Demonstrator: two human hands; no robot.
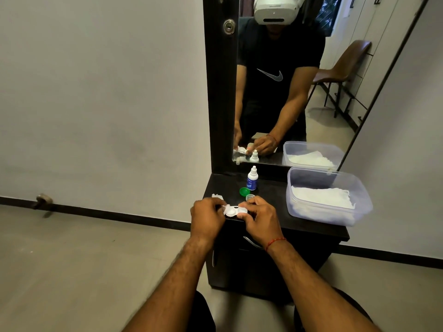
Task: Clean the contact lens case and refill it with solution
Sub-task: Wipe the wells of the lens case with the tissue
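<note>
Contact lens case (233, 211), one well uncapped, hangs over the front edge of the table (271, 195): fingers of our left hand (207, 218) pinch a tissue scrap (217, 196) against it, fingers of our right hand (260, 218) grip its other end. At 2 o'clock, a clear tub (359, 185) holds white tissues (321, 197).

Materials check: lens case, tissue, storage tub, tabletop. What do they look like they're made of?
lens case: probably white plastic; smooth moulded cups with a slight sheen.
tissue: thin white paper; ragged, crumpled edge.
storage tub: translucent plastic, frosted look; the contents show through its wall.
tabletop: near-black, mostly matte; possibly laminated board, but the picture can't confirm it.
</note>
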